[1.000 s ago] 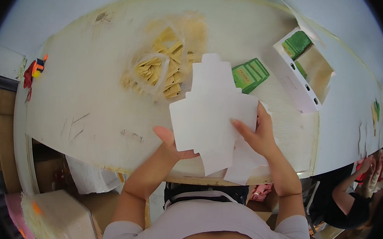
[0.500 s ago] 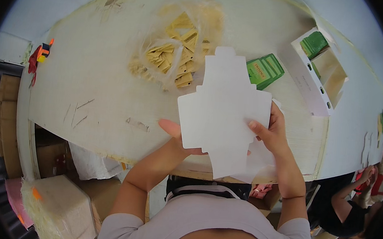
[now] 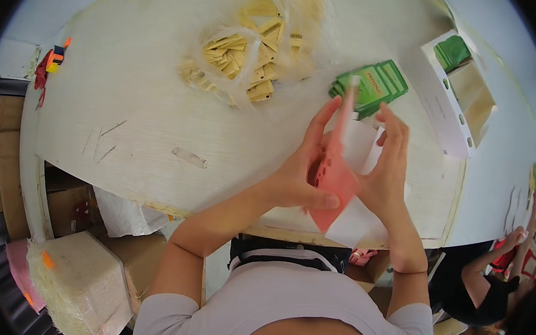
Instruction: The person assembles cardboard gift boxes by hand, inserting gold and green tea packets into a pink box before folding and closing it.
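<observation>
Both hands up over the near edge of the bench [image 3: 156, 146], folding a flat card blank [image 3: 343, 173] between them: white on one face, pinkish-red on the face turned toward the camera. Left hand [image 3: 302, 173] grip: thumb pressed across the lower part of the blank, fingers stretched up along its left side, so closed on the blank. Right hand [image 3: 387, 170] grip: palm and fingers wrapped on the blank's right side, fingertips up near its top edge, also holding it. Blank is held edge-up, roughly upright, its lower corner hanging just past the bench's near edge; more white sheet [image 3: 355, 221] lies under it on the bench. Just beyond the fingertips, far side: a fan of green packets [image 3: 375, 81]. Further left and far: a heap of yellow packets [image 3: 252, 53] in clear wrap. Far right: a white tray [image 3: 452, 109] with compartments, one holding green packets, one looks empty. Far left bench edge: small bunch of coloured clips [image 3: 49, 65]. Piece of tape [image 3: 188, 157] stuck on the bench, left of the hands. Below the bench, left: cardboard boxes [image 3: 76, 278]. Another person [image 3: 492, 279] at the right edge, lower down.
</observation>
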